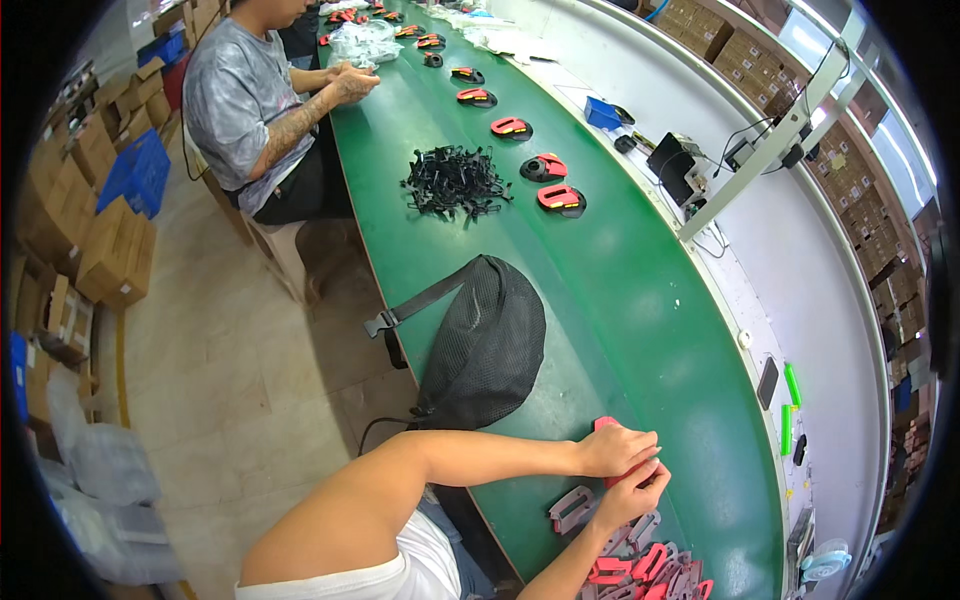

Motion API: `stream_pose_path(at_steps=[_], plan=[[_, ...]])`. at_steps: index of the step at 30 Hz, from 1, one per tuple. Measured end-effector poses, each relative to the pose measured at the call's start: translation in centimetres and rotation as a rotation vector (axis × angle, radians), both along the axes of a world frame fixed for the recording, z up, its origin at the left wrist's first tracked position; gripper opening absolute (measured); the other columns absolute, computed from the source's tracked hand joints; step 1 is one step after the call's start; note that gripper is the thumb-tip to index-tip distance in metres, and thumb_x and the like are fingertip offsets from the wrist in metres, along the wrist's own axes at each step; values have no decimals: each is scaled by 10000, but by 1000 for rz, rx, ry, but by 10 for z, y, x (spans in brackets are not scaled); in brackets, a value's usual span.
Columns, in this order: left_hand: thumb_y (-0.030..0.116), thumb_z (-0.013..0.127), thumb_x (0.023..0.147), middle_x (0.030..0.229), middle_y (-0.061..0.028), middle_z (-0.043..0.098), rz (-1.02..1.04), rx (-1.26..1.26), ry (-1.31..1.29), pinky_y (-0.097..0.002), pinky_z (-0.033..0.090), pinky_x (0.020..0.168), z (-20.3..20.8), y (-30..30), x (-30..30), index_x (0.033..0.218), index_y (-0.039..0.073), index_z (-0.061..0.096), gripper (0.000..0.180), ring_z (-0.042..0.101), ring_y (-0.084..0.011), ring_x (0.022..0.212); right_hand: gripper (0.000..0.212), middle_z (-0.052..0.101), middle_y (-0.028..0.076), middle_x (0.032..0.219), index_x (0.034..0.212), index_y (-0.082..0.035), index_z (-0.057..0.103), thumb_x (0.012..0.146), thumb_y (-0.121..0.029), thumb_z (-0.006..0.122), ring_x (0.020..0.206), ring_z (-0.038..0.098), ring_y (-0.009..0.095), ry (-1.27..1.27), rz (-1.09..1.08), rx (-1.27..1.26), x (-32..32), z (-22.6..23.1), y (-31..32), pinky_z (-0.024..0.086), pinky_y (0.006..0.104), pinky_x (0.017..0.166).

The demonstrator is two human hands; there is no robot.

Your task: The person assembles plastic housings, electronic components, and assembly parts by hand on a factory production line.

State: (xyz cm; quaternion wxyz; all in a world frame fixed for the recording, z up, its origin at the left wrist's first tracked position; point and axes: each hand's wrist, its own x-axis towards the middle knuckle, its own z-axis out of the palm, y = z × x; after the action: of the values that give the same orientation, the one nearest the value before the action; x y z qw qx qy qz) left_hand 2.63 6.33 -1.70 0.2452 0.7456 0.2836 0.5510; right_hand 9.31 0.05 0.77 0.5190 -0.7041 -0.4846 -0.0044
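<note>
Both of my hands meet over the green table at the lower right. My left hand (pixel 612 452) has its fingers closed on a red plastic part (pixel 604 424), whose end sticks out past the knuckles. My right hand (pixel 637 492) grips the same part from the near side, thumb and fingers pinched close to the left ones. The fingers cover most of it. Beneath my right wrist lies a heap of red and grey slotted plastic parts (pixel 652 565). One grey slotted part (pixel 571 510) rests apart from the heap, left of my right hand.
A black mesh bag (pixel 487 345) with a strap and buckle lies by my left arm. Farther off are a pile of black plastic clips (pixel 456 183) and a row of red-and-black pieces (pixel 562 200). A co-worker (pixel 240 110) sits at the table's left edge. A phone (pixel 767 382) lies right.
</note>
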Motion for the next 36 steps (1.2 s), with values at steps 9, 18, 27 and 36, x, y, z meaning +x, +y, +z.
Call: stream_pose_path(at_steps=[9, 18, 27, 36], plan=[[127, 526, 820, 722, -119, 589, -1, 11, 31, -389, 487, 566, -9, 8, 0, 840, 30, 483, 108, 616, -302, 680, 197, 598, 133, 781, 947, 39, 541, 896, -150, 521, 673, 574, 219, -52, 143, -53, 6, 0, 2, 453, 326, 598], [125, 547, 795, 749, -121, 569, -27, 10, 123, -394, 484, 630, -13, 13, 4, 830, 32, 518, 103, 595, -296, 724, 189, 579, 182, 878, 934, 18, 553, 772, -79, 577, 810, 552, 361, -205, 286, -288, 27, -17, -2, 438, 401, 735], [74, 564, 801, 792, -162, 602, -14, -89, 82, -383, 483, 621, -13, 23, -2, 879, 4, 578, 106, 597, -333, 700, 269, 543, 186, 953, 968, -3, 513, 733, -106, 596, 894, 502, 362, -207, 400, -346, 23, -10, 5, 415, 432, 785], [48, 533, 844, 721, -114, 574, -84, -184, 107, -297, 452, 504, -5, 17, -1, 872, -8, 562, 69, 564, -199, 556, 369, 522, 138, 990, 1041, -28, 491, 707, -111, 625, 922, 496, 331, -90, 337, -374, 23, -13, -3, 419, 408, 828]])
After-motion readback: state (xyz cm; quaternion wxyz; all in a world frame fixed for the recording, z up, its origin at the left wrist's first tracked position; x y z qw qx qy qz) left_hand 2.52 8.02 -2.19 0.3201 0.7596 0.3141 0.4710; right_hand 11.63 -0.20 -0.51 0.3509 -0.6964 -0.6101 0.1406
